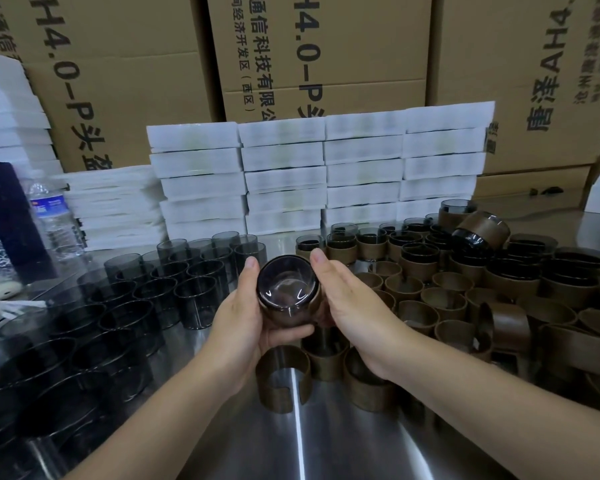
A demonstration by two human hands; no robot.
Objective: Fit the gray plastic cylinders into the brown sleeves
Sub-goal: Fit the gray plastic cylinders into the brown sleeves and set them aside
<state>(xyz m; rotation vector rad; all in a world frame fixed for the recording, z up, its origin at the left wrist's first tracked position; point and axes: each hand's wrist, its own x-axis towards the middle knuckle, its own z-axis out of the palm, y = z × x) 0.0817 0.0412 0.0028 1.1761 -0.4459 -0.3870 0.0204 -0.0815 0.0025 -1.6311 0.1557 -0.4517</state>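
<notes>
Left hand [242, 315] tight round brown sleeve [289, 319] w/ gray cylinder [287, 288] inside, right hand [347, 300] flat-fingered against its side

Open steel table [291, 445] lies in front, hemmed by gray cylinders [146, 292] left and brown sleeves [444, 299] right.
</notes>
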